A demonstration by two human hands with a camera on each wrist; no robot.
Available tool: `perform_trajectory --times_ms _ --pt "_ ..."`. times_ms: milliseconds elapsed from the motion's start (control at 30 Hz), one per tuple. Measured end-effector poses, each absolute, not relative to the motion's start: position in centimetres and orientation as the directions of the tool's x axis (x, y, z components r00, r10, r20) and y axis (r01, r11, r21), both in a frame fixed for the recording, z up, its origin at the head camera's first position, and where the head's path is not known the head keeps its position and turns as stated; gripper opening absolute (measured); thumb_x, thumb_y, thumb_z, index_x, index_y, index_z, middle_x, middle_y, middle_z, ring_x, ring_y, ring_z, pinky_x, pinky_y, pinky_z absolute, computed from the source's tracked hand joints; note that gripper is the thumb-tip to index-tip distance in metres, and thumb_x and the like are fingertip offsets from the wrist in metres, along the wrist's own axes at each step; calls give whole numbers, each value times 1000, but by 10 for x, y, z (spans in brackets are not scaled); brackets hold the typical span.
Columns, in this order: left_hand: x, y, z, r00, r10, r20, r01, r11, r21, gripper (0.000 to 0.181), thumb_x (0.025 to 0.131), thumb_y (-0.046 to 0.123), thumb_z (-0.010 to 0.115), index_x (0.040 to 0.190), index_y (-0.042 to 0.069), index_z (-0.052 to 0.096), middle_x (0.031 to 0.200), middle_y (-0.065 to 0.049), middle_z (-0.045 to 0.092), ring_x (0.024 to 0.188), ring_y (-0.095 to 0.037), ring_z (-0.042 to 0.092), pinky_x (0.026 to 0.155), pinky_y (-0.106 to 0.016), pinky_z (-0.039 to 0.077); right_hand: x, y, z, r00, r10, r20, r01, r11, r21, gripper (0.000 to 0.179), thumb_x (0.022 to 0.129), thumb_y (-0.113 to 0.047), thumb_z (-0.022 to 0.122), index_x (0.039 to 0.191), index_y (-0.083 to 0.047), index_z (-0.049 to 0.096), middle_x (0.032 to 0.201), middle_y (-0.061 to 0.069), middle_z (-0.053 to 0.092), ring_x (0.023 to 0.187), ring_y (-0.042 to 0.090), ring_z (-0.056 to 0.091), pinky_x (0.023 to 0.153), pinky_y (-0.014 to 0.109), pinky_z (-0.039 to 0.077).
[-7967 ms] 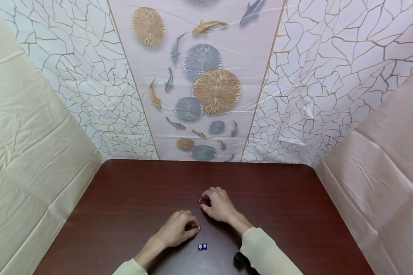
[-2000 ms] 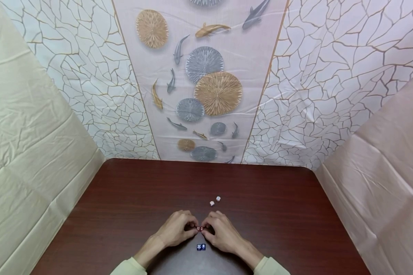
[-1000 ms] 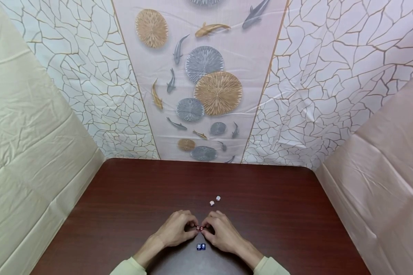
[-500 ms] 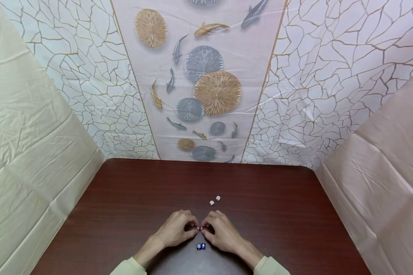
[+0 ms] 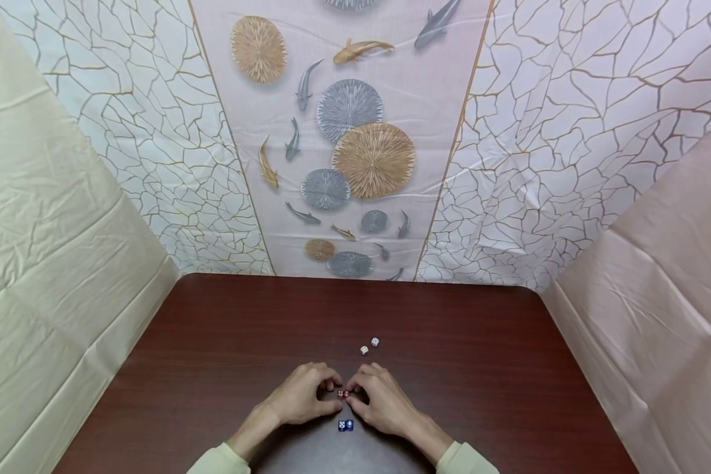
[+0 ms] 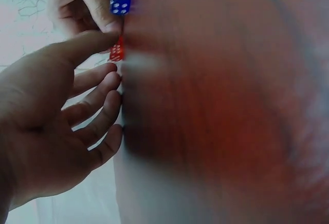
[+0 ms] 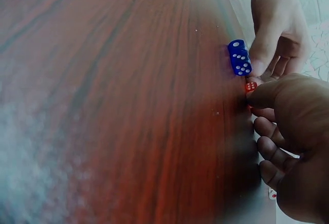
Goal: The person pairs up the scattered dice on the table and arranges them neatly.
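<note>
Two red dice (image 5: 340,394) sit side by side on the table between my hands. My left hand (image 5: 301,395) has its thumb and index finger parted around the left red die, with a small gap showing in the head view. In the left wrist view a red die (image 6: 117,50) shows between those parted fingertips. My right hand (image 5: 382,400) pinches the right red die between thumb and index finger. In the right wrist view a red die (image 7: 251,86) shows by the right thumb tip. Nearer me, two blue dice (image 5: 345,426) stand touching.
Two white dice (image 5: 370,346) lie apart from each other, beyond the right hand. The dark wooden table (image 5: 243,316) ends at a patterned cloth backdrop (image 5: 343,197), and pale cloth hangs on both sides.
Eight seconds ago my right hand was farther away at a red die; that die now sits beside the other one. Just now my left thumb and index finger have spread off the left die.
</note>
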State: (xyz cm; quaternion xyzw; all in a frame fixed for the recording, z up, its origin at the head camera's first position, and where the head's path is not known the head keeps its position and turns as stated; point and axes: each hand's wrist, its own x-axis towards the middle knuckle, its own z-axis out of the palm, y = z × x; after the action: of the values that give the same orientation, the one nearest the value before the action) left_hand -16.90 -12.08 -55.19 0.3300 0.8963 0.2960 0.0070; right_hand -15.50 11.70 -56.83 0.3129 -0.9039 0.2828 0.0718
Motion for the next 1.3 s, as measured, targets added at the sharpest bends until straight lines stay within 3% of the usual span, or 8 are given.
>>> perform_trajectory --times_ms 200,600,1300 --pt "-174 -128 -547 -786 592 180 564 566 602 28 97 29 90 115 10 81 98 -1 78 91 -11 73 84 -28 61 -155 117 -569 -781 -528 332 -624 640 -449 11 94 -14 89 104 -13 85 96 -4 75 92 6 61 86 29 54" --pt "-193 -131 -544 -816 552 171 521 573 633 22 101 19 85 119 7 80 102 -3 80 94 -15 76 87 -31 64 -155 117 -568 -789 -522 324 -614 650 -447 10 94 -14 89 102 -13 84 95 -5 73 91 4 59 86 29 54" --pt "-234 -101 -543 -763 620 182 584 541 605 27 105 15 79 131 7 77 116 -7 82 109 -23 79 98 -44 65 -156 117 -569 -763 -528 372 -646 626 -437 11 91 -13 91 99 -14 84 95 -3 75 91 8 62 84 29 53"
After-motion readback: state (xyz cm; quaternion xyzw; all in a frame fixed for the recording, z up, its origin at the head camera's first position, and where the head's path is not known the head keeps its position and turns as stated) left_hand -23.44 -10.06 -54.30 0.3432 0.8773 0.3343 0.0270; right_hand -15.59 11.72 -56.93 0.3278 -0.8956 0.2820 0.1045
